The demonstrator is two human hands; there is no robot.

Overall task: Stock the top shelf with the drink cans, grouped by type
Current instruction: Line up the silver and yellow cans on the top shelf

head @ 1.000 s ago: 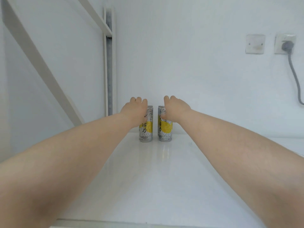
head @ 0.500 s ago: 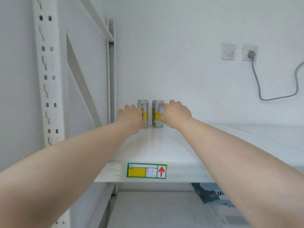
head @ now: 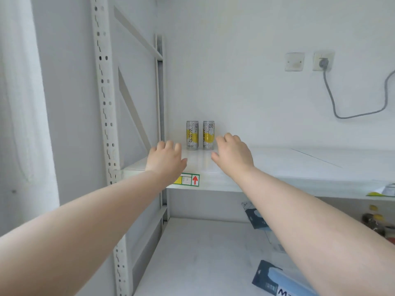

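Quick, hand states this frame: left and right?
Left hand: open, holding nothing, short of the left can.
Right hand: open, holding nothing, near the right can.

In front of me the left can (head: 192, 135) and the right can (head: 208, 135), slim, silver with yellow, stand upright at the back left of the white top shelf (head: 277, 165), just apart; their labels seem identical.

Two silver-and-yellow drink cans, the left can (head: 192, 135) and the right can (head: 208, 135), stand upright just beside each other at the back of the top shelf (head: 277, 165), near the rack's rear post (head: 159, 92). The left hand (head: 165, 159) and right hand (head: 232, 154) hover in front of them, fingers relaxed, holding nothing. A green-edged label (head: 190, 180) with a red arrow sits on the shelf's front edge.
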